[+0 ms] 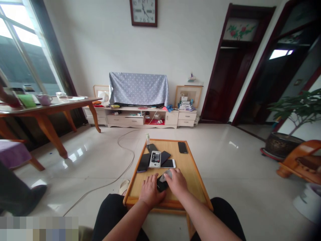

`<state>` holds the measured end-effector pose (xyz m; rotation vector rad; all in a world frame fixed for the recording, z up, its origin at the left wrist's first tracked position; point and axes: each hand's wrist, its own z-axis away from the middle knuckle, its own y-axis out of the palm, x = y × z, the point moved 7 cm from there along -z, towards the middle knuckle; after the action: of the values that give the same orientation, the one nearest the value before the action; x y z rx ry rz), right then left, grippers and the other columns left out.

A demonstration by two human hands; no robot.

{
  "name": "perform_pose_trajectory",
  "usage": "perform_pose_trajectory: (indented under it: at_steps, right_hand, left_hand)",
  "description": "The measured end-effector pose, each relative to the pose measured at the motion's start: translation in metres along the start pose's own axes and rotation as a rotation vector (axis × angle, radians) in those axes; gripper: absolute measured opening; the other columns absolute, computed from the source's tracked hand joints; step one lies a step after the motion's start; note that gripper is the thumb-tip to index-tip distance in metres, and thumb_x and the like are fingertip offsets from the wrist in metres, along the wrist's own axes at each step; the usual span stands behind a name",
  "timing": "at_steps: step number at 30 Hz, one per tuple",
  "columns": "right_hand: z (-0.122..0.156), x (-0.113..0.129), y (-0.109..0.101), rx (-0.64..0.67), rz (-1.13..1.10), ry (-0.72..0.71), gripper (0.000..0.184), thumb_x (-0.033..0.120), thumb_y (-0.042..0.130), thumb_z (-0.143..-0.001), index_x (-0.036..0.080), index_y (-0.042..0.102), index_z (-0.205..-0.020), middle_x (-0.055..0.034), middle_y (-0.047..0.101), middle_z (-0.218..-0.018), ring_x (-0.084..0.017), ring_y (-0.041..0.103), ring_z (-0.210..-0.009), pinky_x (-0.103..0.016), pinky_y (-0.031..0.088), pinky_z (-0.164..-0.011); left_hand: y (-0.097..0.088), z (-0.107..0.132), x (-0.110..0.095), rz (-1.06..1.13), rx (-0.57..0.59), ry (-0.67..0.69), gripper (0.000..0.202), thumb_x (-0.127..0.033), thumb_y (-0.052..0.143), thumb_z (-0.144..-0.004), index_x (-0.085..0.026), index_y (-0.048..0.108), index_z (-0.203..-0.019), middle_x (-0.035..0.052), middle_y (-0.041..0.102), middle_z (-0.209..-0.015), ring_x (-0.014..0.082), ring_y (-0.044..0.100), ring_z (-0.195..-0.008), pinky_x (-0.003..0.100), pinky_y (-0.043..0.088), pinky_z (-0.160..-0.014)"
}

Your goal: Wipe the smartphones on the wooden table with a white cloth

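A small wooden table (190,170) stands in front of my knees. On its near part lies a black phone (161,185). My left hand (149,190) rests on the table with its fingers against the phone's left side. My right hand (177,180) is closed on a small grey cloth (166,175) and presses it onto the phone. Farther back lie several more phones: a white one with a lit screen (155,159), a white one lying sideways (168,163), dark ones (144,162), and a single black phone (182,147) at the far right. A small bottle (147,138) stands at the far edge.
A white cable (117,177) snakes over the tiled floor to the left. A long wooden table (50,108) with cups stands at the left, a TV cabinet (140,117) at the back wall, a potted plant (288,134) and a wooden chair (301,160) at the right.
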<state>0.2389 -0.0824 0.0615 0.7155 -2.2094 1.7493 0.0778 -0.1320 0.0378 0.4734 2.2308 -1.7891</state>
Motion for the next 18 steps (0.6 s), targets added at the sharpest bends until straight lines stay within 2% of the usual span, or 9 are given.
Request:
perform_pose_trajectory:
  at_steps: [2,4,7,10,14,16,18]
  right_hand:
    - [-0.003,-0.002,0.012,0.040,-0.032,0.013,0.019,0.037,0.059,-0.091,0.022,0.069,-0.098,-0.0078,0.067,-0.109,-0.020,0.066,-0.090,-0.027,0.046,-0.076]
    - [-0.007,-0.005,0.020,0.054,-0.064,0.009,0.013,0.026,0.056,-0.090,0.022,0.068,-0.090,-0.0049,0.069,-0.103,-0.017,0.066,-0.086,-0.025,0.046,-0.074]
    - [-0.015,-0.015,0.021,0.041,-0.083,0.031,0.023,0.018,0.045,-0.092,0.022,0.067,-0.098,-0.0028,0.072,-0.095,-0.016,0.066,-0.084,-0.024,0.048,-0.073]
    - [-0.018,-0.020,0.014,0.028,-0.065,0.020,0.029,0.017,0.041,-0.093,0.021,0.068,-0.102,-0.0056,0.072,-0.102,-0.019,0.066,-0.091,-0.027,0.049,-0.080]
    - [-0.002,0.002,0.008,0.064,-0.030,-0.094,0.028,0.016,0.047,-0.090,0.022,0.073,-0.096,-0.0078,0.073,-0.109,-0.024,0.062,-0.108,-0.033,0.044,-0.097]
    - [0.016,0.021,0.012,0.116,-0.025,-0.189,0.030,0.023,0.046,-0.095,0.024,0.074,-0.106,-0.0070,0.073,-0.118,-0.025,0.059,-0.119,-0.036,0.040,-0.105]
    - [0.035,0.038,0.020,0.198,-0.031,-0.308,0.040,0.034,0.038,-0.102,0.025,0.067,-0.127,-0.0067,0.065,-0.135,-0.026,0.050,-0.134,-0.041,0.032,-0.114]
  left_hand:
    - [-0.002,0.000,0.000,-0.020,0.001,-0.016,0.079,-0.050,0.066,-0.068,-0.020,0.045,-0.139,0.0134,0.059,-0.134,0.0337,0.052,-0.124,0.047,0.037,-0.105]
    - [-0.002,0.000,0.000,-0.023,0.006,-0.024,0.079,-0.050,0.065,-0.069,-0.020,0.045,-0.139,0.0130,0.059,-0.133,0.0335,0.052,-0.123,0.047,0.037,-0.104]
    - [-0.001,-0.001,-0.001,-0.016,0.008,-0.012,0.077,-0.050,0.065,-0.069,-0.021,0.046,-0.138,0.0125,0.060,-0.131,0.0334,0.053,-0.122,0.045,0.037,-0.103]
    - [0.000,-0.002,-0.001,-0.019,-0.005,0.002,0.074,-0.047,0.065,-0.069,-0.022,0.048,-0.137,0.0118,0.061,-0.129,0.0331,0.053,-0.121,0.044,0.036,-0.103]
    - [-0.001,0.000,0.000,-0.007,0.000,0.011,0.071,-0.045,0.064,-0.070,-0.021,0.049,-0.136,0.0123,0.061,-0.130,0.0329,0.052,-0.122,0.045,0.035,-0.104]
    - [-0.001,0.001,0.001,0.000,0.018,0.008,0.066,-0.043,0.060,-0.075,-0.021,0.048,-0.136,0.0125,0.062,-0.131,0.0325,0.052,-0.122,0.045,0.036,-0.104]
    - [-0.001,0.002,0.002,0.004,0.036,-0.003,0.061,-0.037,0.055,-0.078,-0.022,0.047,-0.137,0.0124,0.062,-0.131,0.0314,0.053,-0.121,0.044,0.036,-0.103]
